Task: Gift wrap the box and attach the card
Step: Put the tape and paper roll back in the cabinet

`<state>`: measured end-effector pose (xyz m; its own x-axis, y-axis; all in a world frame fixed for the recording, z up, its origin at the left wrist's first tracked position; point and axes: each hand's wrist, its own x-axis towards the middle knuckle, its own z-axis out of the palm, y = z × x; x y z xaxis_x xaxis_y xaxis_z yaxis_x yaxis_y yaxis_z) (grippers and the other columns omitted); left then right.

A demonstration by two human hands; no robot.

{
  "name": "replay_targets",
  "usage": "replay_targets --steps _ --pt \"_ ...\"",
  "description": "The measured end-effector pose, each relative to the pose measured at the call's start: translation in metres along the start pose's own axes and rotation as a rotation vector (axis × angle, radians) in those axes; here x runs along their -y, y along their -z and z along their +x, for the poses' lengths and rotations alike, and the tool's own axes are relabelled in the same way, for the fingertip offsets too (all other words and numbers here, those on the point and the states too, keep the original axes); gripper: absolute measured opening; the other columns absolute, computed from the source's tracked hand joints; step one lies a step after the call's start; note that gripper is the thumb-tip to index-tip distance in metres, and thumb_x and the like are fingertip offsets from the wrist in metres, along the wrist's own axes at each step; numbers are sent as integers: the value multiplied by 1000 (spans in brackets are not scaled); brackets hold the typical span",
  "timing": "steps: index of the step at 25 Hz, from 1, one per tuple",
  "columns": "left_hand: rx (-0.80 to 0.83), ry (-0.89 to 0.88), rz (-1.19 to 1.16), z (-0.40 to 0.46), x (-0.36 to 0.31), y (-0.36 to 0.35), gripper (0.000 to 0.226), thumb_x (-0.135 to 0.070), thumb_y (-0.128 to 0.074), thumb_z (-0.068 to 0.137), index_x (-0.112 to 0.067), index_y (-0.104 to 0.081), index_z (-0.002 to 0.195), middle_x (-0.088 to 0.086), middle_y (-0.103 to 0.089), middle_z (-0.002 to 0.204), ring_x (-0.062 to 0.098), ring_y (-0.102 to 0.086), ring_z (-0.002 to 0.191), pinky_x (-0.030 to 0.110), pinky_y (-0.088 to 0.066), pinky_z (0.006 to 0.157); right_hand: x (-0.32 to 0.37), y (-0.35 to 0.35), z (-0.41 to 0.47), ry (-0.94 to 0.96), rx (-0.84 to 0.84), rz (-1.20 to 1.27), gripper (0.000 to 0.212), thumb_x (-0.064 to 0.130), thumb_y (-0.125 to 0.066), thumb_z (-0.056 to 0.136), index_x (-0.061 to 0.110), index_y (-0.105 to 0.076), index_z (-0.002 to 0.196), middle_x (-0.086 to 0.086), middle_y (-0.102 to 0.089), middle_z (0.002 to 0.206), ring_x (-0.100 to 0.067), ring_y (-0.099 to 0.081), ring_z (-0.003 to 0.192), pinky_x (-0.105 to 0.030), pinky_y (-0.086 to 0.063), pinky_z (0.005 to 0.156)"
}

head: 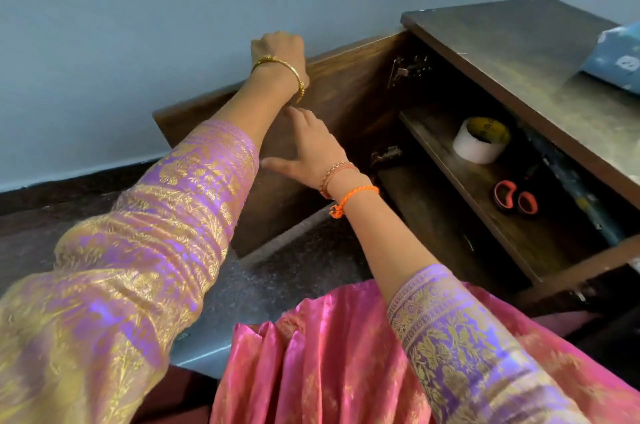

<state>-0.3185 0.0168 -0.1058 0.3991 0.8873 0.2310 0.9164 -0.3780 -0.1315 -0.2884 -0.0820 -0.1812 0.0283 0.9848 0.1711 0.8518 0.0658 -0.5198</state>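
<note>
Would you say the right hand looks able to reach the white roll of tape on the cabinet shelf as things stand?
Probably yes. The wooden cabinet door stands open, held at its top edge by the left hand; the right hand is empty, flat against the door, and nothing blocks the white roll of tape.

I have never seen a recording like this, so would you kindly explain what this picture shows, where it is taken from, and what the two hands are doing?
There is no machine here: a person wears a wide-angle camera on the head, looking forward and down, so you see their own arms. The left hand grips the top edge of an open wooden cabinet door. The right hand rests flat against the door's inner face and holds nothing. Inside, on a shelf, stand a white roll of tape and scissors with red handles. On the cabinet's dusty top, at the right edge of the picture, lies something in blue patterned paper, only partly in view.
</note>
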Motion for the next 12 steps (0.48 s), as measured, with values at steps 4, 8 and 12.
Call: replay_targets --steps 4,8,12 --pt "255 -137 -125 -16 -24 32 27 -30 -78 70 -11 -66 86 0 -70 69 23 -63 83 29 -49 67 32 -7 -45 -87 -346 298 105 64 -62 51 0 -36 130 -14 -42 127 -27 -40 119 -41 -38 102" --pt "379 -194 -213 -29 -59 47 38 -31 -82 61 -15 -50 48 -8 -40 21 14 -45 40 19 -36 40 16 10 -101 -199 -330 316 112 70 -59 53 11 -23 142 -3 -34 133 -12 -37 123 -28 -38 102" --pt "414 -277 -287 -43 -100 51 32 -25 -78 65 -12 -53 50 -5 -51 31 5 -41 21 12 -31 27 -2 49 -133 -268 -399 280 92 59 -50 55 11 -38 133 2 -40 115 -14 -49 103 -32 -47 87"
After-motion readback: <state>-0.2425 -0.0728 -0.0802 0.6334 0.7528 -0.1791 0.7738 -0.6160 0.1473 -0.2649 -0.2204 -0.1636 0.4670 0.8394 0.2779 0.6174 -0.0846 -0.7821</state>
